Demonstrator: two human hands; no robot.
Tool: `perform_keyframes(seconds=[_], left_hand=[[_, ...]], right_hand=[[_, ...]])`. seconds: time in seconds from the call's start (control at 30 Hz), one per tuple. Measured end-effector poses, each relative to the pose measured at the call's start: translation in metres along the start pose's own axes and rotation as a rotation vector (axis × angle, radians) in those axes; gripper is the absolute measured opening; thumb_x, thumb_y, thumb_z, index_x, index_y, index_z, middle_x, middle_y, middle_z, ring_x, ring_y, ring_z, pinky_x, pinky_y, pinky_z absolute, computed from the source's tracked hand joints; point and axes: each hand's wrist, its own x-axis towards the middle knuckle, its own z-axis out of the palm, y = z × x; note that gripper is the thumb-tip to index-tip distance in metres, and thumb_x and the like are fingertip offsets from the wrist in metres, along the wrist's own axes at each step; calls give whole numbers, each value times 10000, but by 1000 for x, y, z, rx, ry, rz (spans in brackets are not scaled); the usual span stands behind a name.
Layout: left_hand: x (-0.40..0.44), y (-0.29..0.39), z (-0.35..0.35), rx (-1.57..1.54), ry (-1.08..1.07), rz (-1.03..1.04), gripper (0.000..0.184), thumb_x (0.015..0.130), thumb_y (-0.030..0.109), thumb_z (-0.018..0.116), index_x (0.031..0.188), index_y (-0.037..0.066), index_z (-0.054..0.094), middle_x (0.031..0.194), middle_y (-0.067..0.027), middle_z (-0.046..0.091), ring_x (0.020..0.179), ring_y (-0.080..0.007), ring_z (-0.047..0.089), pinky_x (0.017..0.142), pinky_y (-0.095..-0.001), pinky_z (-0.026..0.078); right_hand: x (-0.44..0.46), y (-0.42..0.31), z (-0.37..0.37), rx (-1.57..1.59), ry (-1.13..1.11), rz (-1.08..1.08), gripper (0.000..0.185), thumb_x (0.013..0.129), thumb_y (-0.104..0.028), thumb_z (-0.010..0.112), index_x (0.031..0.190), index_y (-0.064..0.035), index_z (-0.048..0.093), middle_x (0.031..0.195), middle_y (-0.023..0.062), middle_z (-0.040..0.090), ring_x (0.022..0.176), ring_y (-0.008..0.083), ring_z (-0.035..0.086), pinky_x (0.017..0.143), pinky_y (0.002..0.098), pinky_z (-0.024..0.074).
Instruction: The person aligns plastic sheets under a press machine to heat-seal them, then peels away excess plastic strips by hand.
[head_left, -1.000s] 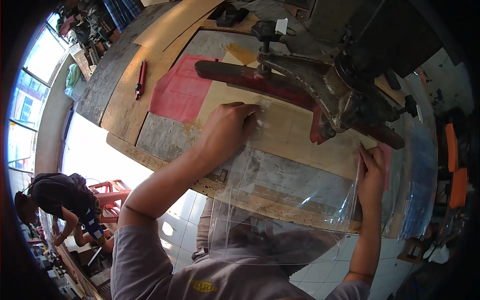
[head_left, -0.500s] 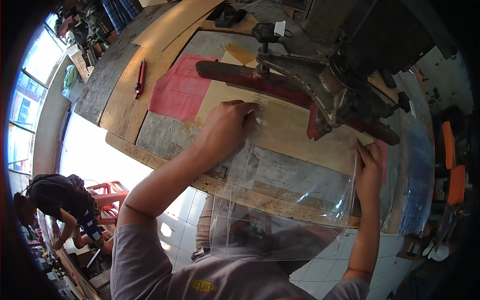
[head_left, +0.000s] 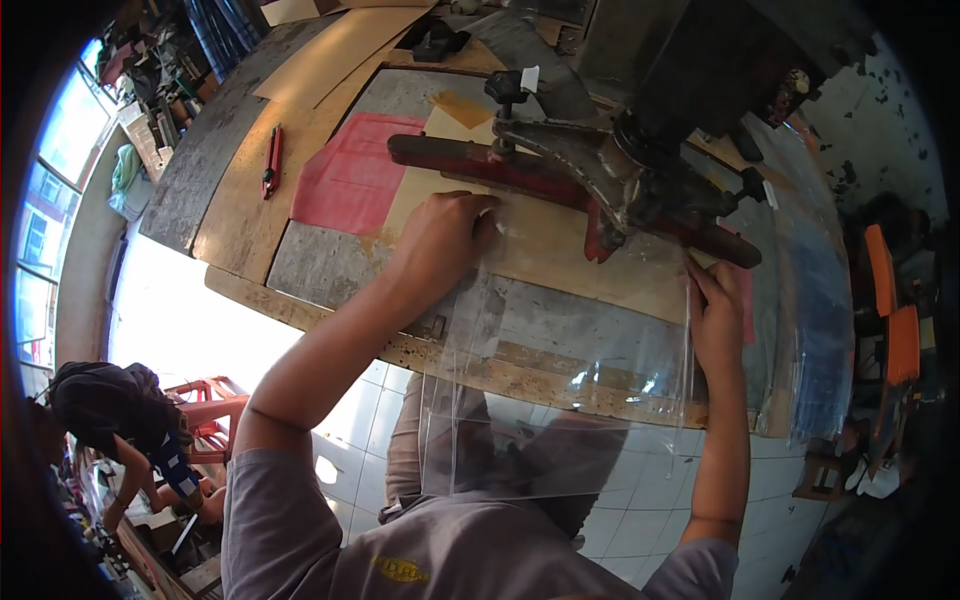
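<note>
A clear plastic sheet [head_left: 560, 350] stretches between my two hands and hangs over the table's front edge. My left hand [head_left: 450, 235] pinches its left edge above a tan board [head_left: 545, 235]. At the sheet's right edge, my right hand [head_left: 715, 305] holds it between thumb and fingers. Just beyond both hands stands a machine with a long dark red bar [head_left: 480, 165], lying low across the board. Whether the bar touches the sheet cannot be made out. A pink sheet [head_left: 350, 175] lies left of the board.
A red cutter knife [head_left: 272, 162] rests on the wooden tabletop at the left. Clear bluish plastic sheets [head_left: 822, 340] hang at the right edge. A person [head_left: 105, 405] bends over beside a red stool [head_left: 210, 420] at the lower left. Orange parts [head_left: 902, 345] stand far right.
The whole view has shifted, with the machine and table now a little further left. Both hands keep their hold on the plastic sheet, in about the same places.
</note>
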Motion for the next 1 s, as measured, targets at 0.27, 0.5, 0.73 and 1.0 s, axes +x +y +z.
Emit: perform_keyframes(seconds=[0.27, 0.5, 0.73, 1.0], left_hand=[[-4, 4, -1, 85, -3, 8, 264, 918, 170, 676, 1142, 64, 767, 892, -204, 740, 766, -352, 722, 729, -449, 564], [-10, 12, -7, 192, 6, -21, 297, 929, 242, 669, 1175, 108, 769, 858, -195, 747, 774, -370, 723, 746, -470, 573], [-8, -7, 1, 269, -39, 111, 292, 946, 246, 632, 1160, 91, 756, 854, -203, 736, 786, -398, 716, 749, -498, 573], [-30, -5, -17, 242, -69, 248, 269, 949, 210, 649, 1155, 78, 760, 915, -194, 728, 843, -380, 711, 759, -480, 566]], right_hand=[[-4, 3, 0, -13, 25, -38, 315, 939, -84, 698, 1250, -35, 722, 980, 139, 608, 933, 317, 611, 814, 434, 513], [-4, 4, -3, -34, 83, -123, 290, 950, -120, 696, 1219, -20, 736, 894, 149, 622, 896, 324, 622, 781, 429, 520], [-10, 5, -5, -7, 37, -26, 292, 975, -194, 692, 1211, -32, 747, 843, 172, 657, 788, 346, 654, 726, 440, 527], [-30, -8, -29, 71, -64, 17, 275, 961, -170, 715, 1211, -68, 763, 886, 145, 648, 836, 293, 639, 742, 386, 515]])
